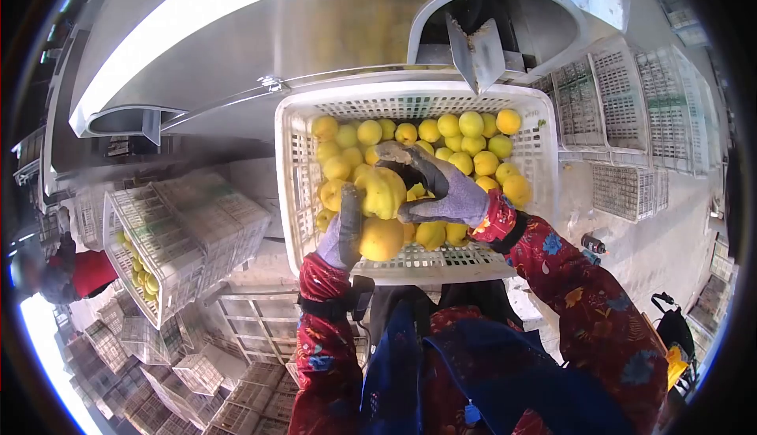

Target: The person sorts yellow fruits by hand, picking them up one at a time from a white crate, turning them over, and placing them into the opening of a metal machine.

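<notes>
A white slatted crate point(286, 163) full of round yellow and yellow-green fruit point(471, 124) stands right before me. Both my hands wear grey-purple gloves with dark, soiled fingers. My left hand point(344, 226) is closed against a large, lumpy yellow fruit point(382, 194), held up over the others near the crate's front. Another big smooth yellow fruit point(381, 239) sits just below it, beside the left wrist. Over the middle of the crate, my right hand point(445, 189) is curved, thumb and fingers apart, its fingertips close to the lumpy fruit.
Behind the crate runs a metal machine point(347, 29) with a rounded opening point(497, 29). Stacked white crates point(623, 104) stand at right, and a tilted crate point(134, 265) with fruit at left. More crates point(236, 395) fill the lower left. A person in red point(87, 273) is at far left.
</notes>
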`<state>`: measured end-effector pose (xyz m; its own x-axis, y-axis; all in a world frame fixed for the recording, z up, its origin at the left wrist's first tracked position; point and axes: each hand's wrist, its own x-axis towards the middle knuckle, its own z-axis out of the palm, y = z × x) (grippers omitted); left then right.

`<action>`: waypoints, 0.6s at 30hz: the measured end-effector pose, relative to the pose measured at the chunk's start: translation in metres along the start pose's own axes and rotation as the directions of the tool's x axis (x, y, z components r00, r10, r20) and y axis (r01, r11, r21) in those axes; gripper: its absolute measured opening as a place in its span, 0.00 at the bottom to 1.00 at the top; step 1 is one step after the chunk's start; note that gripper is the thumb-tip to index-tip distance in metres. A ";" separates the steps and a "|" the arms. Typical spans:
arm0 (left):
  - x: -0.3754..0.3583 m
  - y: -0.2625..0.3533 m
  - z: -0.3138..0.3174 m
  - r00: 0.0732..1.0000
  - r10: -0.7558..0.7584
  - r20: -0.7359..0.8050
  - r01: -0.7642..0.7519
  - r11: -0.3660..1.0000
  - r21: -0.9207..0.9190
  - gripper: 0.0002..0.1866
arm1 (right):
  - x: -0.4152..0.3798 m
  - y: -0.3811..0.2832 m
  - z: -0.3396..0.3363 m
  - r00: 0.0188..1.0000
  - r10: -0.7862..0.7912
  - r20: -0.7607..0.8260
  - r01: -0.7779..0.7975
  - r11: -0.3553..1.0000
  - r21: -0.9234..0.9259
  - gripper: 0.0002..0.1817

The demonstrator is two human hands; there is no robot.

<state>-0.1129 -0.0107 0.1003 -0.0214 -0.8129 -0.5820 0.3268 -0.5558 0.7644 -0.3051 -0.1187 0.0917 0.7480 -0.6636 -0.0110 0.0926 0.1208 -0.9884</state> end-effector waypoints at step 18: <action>0.040 0.043 0.082 0.819 0.539 0.198 -0.574 0.775 0.264 0.16 | -0.031 -0.075 -0.041 0.714 -0.492 -0.498 0.067 0.756 -0.651 0.42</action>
<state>-0.1772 -0.0819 0.1329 -0.0288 -0.9995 -0.0093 0.0159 -0.0097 0.9998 -0.3617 -0.1371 0.1596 0.1617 -0.9008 0.4029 -0.3081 -0.4340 -0.8466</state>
